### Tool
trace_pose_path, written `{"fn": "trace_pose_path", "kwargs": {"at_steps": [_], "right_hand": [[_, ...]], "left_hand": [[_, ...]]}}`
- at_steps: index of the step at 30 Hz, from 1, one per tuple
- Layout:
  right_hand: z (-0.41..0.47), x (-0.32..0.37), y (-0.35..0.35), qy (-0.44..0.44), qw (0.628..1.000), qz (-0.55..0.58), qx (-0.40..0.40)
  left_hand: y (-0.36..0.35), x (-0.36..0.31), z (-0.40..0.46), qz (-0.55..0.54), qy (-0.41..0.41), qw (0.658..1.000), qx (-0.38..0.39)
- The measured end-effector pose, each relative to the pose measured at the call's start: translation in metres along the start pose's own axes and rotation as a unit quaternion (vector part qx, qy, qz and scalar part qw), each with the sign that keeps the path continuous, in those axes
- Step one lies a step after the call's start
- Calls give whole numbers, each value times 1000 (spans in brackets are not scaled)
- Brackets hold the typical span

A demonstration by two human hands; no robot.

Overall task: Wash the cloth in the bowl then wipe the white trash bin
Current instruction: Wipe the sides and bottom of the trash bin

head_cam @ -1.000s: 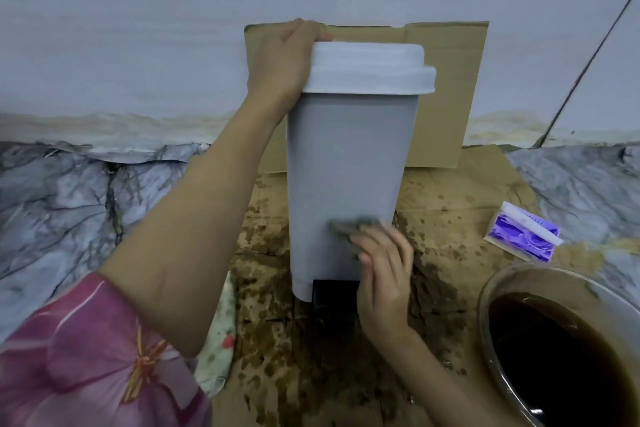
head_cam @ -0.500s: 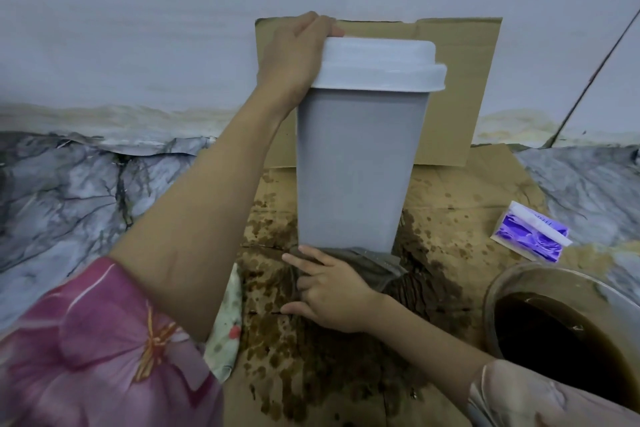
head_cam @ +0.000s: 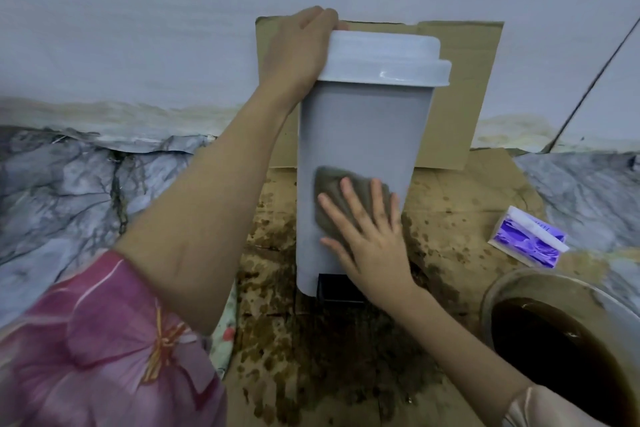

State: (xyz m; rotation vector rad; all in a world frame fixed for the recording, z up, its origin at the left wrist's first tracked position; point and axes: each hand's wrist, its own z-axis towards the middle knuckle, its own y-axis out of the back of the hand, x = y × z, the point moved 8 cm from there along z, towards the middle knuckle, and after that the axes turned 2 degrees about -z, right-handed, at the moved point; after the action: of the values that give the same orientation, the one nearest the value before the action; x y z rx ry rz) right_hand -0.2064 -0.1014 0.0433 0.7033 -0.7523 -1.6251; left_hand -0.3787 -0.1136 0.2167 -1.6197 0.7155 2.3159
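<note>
The white trash bin (head_cam: 363, 125) stands upright on wet cardboard, its lid closed and a black pedal at its foot. My left hand (head_cam: 298, 48) grips the left edge of the lid. My right hand (head_cam: 367, 236) lies flat with straight, spread fingers, pressing a grey wet cloth (head_cam: 329, 194) against the lower front of the bin. Part of the cloth is hidden under my palm. The bowl (head_cam: 498, 291) of dark brown water sits at the lower right.
Brown cardboard (head_cam: 450, 201) covers the floor, spotted with dark wet stains, and another sheet leans on the wall behind the bin. A purple and white packet (head_cam: 526, 239) lies right of the bin. Marble-patterned sheeting (head_cam: 69, 191) flanks both sides.
My right hand has brought the cloth up from the bin's base onto its lower front, with fingers now spread flat. The left hand stays on the lid.
</note>
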Motion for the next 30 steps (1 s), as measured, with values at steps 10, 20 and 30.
{"fn": "trace_pose_path", "kwargs": {"at_steps": [10,20,30], "right_hand": [[-81,24,-26,40,978,185,90],[-3,-29,68,-149,936,217,-236],[15,0,1,-7,991,-108,-78]], "left_hand": [[3,3,-6,4,6,1000,-13],[4,4,-2,-12,17,1000,-21],[1,8,3,-23,25,999,-17]]}}
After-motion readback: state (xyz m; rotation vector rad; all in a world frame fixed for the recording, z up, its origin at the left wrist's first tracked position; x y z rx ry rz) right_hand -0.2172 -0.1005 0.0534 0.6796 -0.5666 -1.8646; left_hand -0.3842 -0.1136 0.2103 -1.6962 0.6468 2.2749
